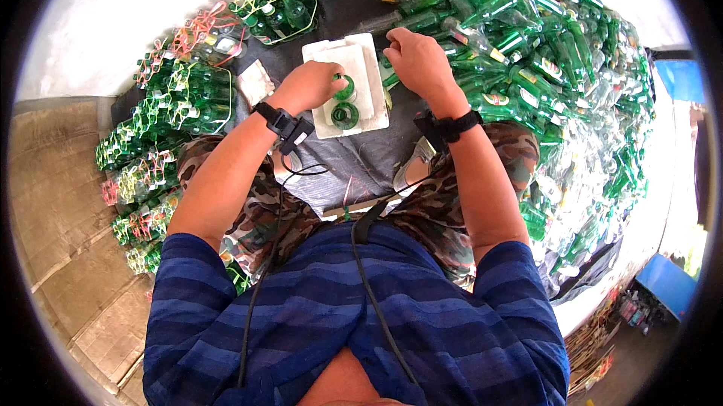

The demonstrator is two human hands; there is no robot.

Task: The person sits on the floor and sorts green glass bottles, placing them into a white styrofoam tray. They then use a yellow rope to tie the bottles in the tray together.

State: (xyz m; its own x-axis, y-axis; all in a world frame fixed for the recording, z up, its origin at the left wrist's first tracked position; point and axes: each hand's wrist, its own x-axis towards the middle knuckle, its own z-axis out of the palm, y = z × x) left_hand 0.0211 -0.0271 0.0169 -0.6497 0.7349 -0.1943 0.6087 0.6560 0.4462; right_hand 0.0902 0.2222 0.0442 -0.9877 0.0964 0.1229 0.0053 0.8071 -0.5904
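My left hand has its thumb and fingers around the upper part of a green glass bottle. That bottle is seen from above, over a white foam block. A second green glass bottle stands upright on the block, just nearer to me. Past the block's right side, my right hand is raised with its fingers curled, beside the heap of loose bottles. Whether its fingers close on anything cannot be made out.
Bundles of green bottles tied with yellow cord and others with red cord line the left. A pale flat piece lies left of the block. Dark sheeting covers the floor between my feet. Cables hang from my wrist straps.
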